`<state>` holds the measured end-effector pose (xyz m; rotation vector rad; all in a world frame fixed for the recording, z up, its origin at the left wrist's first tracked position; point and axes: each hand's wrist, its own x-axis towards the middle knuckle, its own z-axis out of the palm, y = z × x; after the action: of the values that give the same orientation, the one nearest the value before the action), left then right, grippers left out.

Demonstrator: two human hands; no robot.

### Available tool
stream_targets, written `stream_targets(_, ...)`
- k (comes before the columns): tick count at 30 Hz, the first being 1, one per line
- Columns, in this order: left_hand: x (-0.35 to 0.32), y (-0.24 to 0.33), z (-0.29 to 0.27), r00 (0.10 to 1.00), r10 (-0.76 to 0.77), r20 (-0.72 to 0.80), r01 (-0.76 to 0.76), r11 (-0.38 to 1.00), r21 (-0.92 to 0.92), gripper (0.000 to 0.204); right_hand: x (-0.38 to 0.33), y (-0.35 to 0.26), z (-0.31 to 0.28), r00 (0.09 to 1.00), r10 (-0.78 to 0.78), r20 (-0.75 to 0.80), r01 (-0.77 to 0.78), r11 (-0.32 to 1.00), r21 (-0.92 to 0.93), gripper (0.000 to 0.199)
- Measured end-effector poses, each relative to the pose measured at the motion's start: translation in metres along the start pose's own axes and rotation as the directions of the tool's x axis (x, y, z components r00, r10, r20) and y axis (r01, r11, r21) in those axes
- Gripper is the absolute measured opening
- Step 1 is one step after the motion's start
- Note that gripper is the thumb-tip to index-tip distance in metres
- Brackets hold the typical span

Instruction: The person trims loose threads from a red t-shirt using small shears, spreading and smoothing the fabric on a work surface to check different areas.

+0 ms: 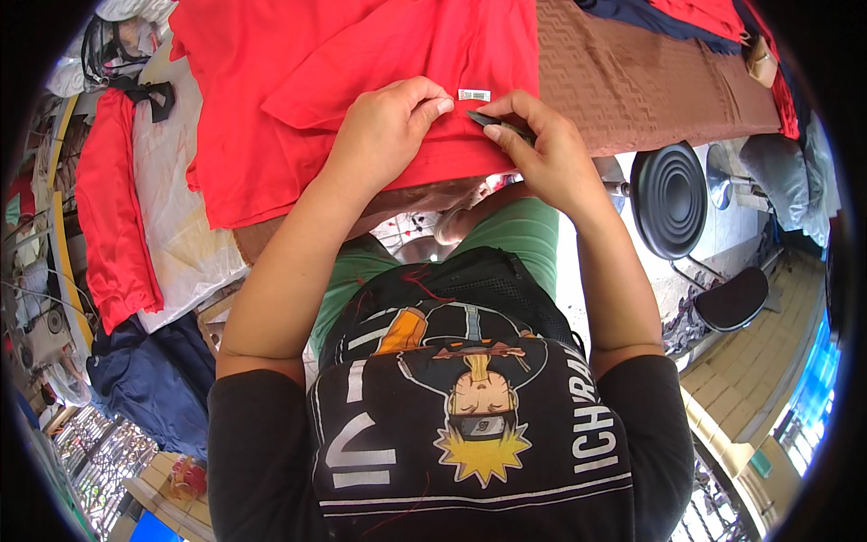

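Red cloth point(244, 135): lay around white label point(474, 95); probably light, limp, best pinched at a fold. Left hand point(390, 122), left of label: fingers pinched together, contents unclear. Right hand point(553, 149), right of label: fingers gripped dark tool point(485, 118).

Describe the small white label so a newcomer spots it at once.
Start at the large red cloth spread across the upper middle. Between the left hand and the right hand, just above the dark tool, lies the label. Unlike the dark tool, it is a small white rectangle with dark print.
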<state>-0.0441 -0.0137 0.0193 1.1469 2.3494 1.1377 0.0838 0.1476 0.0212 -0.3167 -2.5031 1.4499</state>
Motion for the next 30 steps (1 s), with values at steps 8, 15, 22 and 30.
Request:
stream_targets(8, 0.0, 0.005, -0.001, 0.999, -0.035, 0.022, 0.034, 0.999, 0.007, 0.022, 0.002, -0.005, 0.004, 0.998, -0.058, 0.007, 0.058, 0.988, -0.14, 0.013)
stream_targets(15, -0.001, 0.004, -0.001, 0.999, -0.049, 0.01, 0.049, 0.999, -0.002, 0.021, 0.001, -0.008, 0.005, 0.996, -0.078, -0.05, 0.068, 0.983, -0.171, 0.012)
stream_targets(22, -0.026, 0.063, -0.088, 0.801, 0.475, 0.363, -0.446, 0.879, -0.167, 0.016, 0.004, -0.017, -0.013, 0.968, -0.202, -0.149, 0.156, 0.95, -0.27, 0.015)
stream_targets(30, -0.067, 0.116, -0.157, 0.857, 0.505, 0.104, -0.477, 0.852, -0.214, 0.02, -0.013, -0.045, -0.048, 0.959, -0.066, -0.275, 0.025, 0.988, -0.152, 0.02)
